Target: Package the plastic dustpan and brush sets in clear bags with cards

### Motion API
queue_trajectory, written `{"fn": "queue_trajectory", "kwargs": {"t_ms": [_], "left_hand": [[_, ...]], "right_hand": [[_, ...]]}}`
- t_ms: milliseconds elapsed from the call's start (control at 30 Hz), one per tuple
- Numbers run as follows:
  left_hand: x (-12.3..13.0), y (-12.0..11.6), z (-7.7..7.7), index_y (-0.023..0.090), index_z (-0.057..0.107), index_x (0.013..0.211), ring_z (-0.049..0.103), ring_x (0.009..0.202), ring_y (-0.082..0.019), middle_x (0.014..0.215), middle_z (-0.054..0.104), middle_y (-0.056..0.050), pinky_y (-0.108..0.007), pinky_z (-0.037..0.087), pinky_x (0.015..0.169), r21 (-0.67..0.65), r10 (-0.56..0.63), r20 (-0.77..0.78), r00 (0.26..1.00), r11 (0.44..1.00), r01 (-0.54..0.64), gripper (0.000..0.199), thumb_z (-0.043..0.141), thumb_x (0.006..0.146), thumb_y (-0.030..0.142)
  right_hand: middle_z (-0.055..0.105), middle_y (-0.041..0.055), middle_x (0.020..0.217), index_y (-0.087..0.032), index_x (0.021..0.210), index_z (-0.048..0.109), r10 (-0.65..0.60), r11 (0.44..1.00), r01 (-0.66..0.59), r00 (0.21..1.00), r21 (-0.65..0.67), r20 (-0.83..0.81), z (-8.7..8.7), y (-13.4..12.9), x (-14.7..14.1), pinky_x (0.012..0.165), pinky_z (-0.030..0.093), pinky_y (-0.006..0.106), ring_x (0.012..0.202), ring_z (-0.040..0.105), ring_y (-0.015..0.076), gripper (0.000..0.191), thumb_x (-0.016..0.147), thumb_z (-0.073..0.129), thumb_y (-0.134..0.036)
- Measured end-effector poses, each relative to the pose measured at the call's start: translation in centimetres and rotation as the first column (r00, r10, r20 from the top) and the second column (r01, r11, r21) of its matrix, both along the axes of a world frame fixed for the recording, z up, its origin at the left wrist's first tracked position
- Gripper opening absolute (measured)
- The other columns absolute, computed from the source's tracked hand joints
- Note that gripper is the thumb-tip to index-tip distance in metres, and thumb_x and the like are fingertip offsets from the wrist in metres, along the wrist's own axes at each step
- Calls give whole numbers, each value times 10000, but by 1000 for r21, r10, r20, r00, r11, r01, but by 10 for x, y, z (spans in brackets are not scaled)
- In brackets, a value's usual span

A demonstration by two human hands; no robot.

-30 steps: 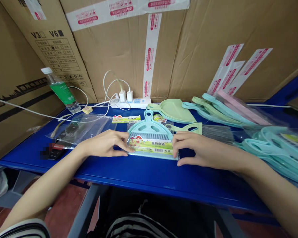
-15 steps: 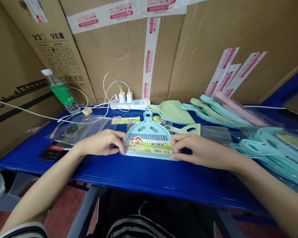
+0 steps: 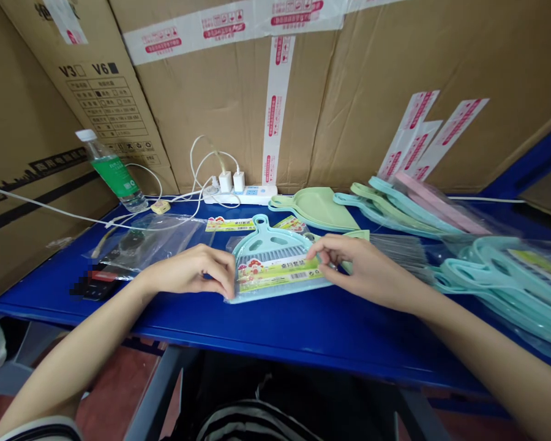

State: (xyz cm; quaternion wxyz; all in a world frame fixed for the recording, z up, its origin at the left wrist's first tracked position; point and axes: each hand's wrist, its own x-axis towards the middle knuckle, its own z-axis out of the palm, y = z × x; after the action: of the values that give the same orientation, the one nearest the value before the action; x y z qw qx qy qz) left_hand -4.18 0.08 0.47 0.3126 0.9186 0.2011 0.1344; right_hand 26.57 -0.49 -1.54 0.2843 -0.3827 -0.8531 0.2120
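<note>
A light blue dustpan and brush set [image 3: 275, 251] lies in a clear bag on the blue table, tilted a little, its handle pointing away. A printed card with red mushrooms shows through the bag's lower part. My left hand [image 3: 202, 272] pinches the lower left corner of the bag. At the right side, my right hand [image 3: 349, 263] has thumb and forefinger at the bag's edge, the fingers bent over the card's end. Behind the set lie a loose printed card [image 3: 229, 224] and a green dustpan [image 3: 321, 208].
Bagged sets [image 3: 509, 288] are piled at the right, with more dustpans behind them. Clear bags [image 3: 165, 245] and a black phone [image 3: 100, 288] lie at the left. A bottle [image 3: 117, 177], cables and a power strip [image 3: 252, 195] stand at the back against cardboard.
The bagged set has turned slightly counterclockwise, its handle shifting left and its right side lifting away from me. My right hand has moved up along the bag's right edge.
</note>
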Motion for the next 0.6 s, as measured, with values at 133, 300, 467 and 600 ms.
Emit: {"fn": "queue_trajectory", "kwargs": {"t_ms": [133,300,467,600], "left_hand": [[4,-4,-1,205,786,857,677,725,-150,800,706,-97,-256,537,690,-43,-24,42,999,999,26,325,546,969,393],[14,-9,-12,206,770,884,668,707,-137,778,692,-76,-244,503,660,68,-108,57,992,992,104,289,522,988,310],[21,-14,-22,187,740,902,666,712,-132,773,681,-63,-240,476,650,210,-160,72,985,967,141,286,485,1005,265],[26,-18,-24,165,724,926,653,700,-146,769,665,-71,-257,481,632,334,-188,28,982,927,168,382,380,1037,288]], "right_hand": [[572,22,854,-215,965,591,-69,992,47,978,-116,-197,0,3,3,526,449,261,595,487,117,167,836,536,-307],[568,82,1177,-263,1226,485,-230,923,33,847,-384,-479,-7,4,1,604,559,316,782,624,167,418,858,592,-430],[668,104,1169,-247,1295,499,-308,764,-179,744,-620,-593,-10,3,-11,798,594,425,1013,658,246,443,877,573,-375],[680,106,1222,-235,1215,598,-285,691,-279,743,-667,-606,-13,-4,-23,908,566,465,1120,642,262,357,865,591,-304]]}}
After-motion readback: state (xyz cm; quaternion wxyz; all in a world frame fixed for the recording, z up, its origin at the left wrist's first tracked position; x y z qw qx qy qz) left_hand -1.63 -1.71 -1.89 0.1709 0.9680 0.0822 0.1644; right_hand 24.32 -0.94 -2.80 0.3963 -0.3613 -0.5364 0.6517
